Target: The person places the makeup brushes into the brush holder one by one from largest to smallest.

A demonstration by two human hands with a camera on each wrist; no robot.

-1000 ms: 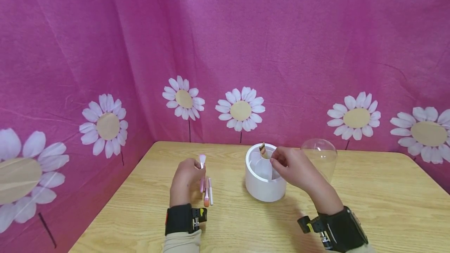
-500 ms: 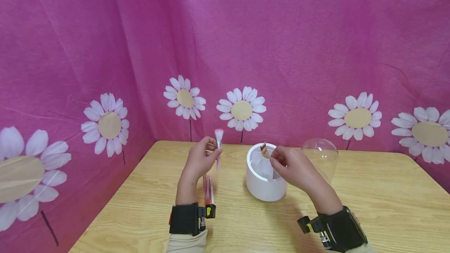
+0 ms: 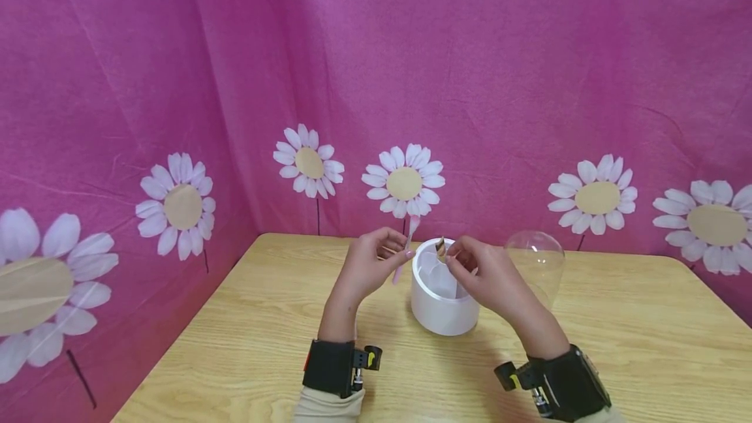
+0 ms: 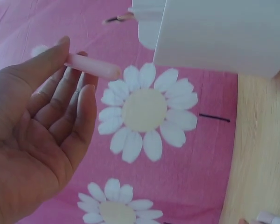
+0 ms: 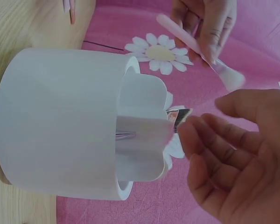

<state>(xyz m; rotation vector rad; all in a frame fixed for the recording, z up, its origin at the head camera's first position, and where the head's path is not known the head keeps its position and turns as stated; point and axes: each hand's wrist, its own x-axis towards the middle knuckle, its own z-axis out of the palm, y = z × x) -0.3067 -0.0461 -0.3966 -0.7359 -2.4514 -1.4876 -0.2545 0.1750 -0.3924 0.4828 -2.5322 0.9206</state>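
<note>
My left hand [image 3: 367,263] pinches a pink-handled makeup brush [image 4: 95,66] between thumb and fingers, just left of a round white brush holder [image 3: 444,315]. The brush's pale bristles [image 5: 233,78] point up and away in the head view. Over the holder's right rim is my right hand [image 3: 487,273], its fingers loosely bent and the thumb apart, with nothing between them in the right wrist view. Close to its fingertips, a brush with a dark tip [image 5: 179,119] sticks out of the holder. Inside, translucent dividers [image 5: 142,98] split the holder into compartments.
A clear dome cover [image 3: 536,263] stands on the wooden table [image 3: 252,344], right of and behind the holder. More brushes [image 4: 270,218] lie on the table, mostly hidden by the left arm in the head view. A pink flowered cloth [image 3: 499,70] hangs behind.
My left hand has lifted the makeup brush from the group on the table and carried it right, up to the holder. The right hand has stayed nearly still over the holder.
</note>
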